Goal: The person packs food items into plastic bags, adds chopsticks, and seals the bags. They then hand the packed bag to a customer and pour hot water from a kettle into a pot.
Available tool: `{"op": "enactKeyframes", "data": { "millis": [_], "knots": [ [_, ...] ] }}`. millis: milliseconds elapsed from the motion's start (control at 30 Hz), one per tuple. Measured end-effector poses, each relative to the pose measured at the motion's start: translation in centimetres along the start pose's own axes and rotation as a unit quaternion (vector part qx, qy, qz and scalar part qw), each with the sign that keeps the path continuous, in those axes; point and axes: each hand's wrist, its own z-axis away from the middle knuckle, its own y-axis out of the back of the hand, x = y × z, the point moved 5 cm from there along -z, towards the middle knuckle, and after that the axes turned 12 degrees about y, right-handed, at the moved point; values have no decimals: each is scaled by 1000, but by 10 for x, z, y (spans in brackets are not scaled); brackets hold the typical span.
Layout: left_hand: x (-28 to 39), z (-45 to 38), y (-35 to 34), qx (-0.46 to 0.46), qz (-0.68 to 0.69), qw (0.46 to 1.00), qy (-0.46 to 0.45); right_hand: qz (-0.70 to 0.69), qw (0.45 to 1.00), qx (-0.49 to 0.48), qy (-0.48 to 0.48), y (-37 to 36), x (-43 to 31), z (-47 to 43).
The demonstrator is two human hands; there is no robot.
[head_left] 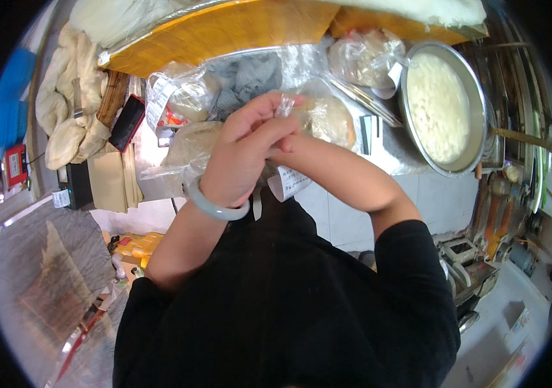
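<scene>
My left hand [244, 140], with a pale bangle on its wrist, pinches a twisted end of clear plastic bag [284, 105]. Crossing under it from the right, my right hand [283, 144] is mostly hidden behind the left, so its grip does not show. Just beyond the hands lies a clear plastic bag of food [329, 121]; whether the pinched end belongs to it is unclear. A printed paper slip [288, 182] hangs below my wrists. Another filled clear bag [193, 145] rests beside my left hand.
A large metal basin [477, 131] at right holds pale pieces in liquid. More bagged food [365, 56] and a grey cloth [249, 77] lie at the back. On the left are a red-edged phone [128, 121], a black device [76, 184] and white cloth [60, 97].
</scene>
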Motion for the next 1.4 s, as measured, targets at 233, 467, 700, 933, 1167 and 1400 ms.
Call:
{"op": "enactKeyframes", "data": {
  "millis": [233, 467, 700, 933, 1167, 1400],
  "knots": [
    [4, 5, 29, 20, 62, 998, -13, 750, 657, 12, 69, 10, -160, 54],
    [-9, 3, 13, -3, -8, 1000, 26, 750, 650, 103, 65, 9, -156, 87],
    [-8, -12, 12, -63, 15, 997, 39, -79, 986, 145, 3, 14, -202, 107],
    [-18, -22, -12, -127, -97, 986, 41, 141, 952, 271, 29, -16, -206, 78],
    [1, -29, -10, 28, -489, 862, -134, 263, 927, 265, -35, 12, -180, 85],
    [-57, -105, 108, 134, -335, 913, 188, 137, 926, 343, -81, 91, -126, 178]
  ]
}}
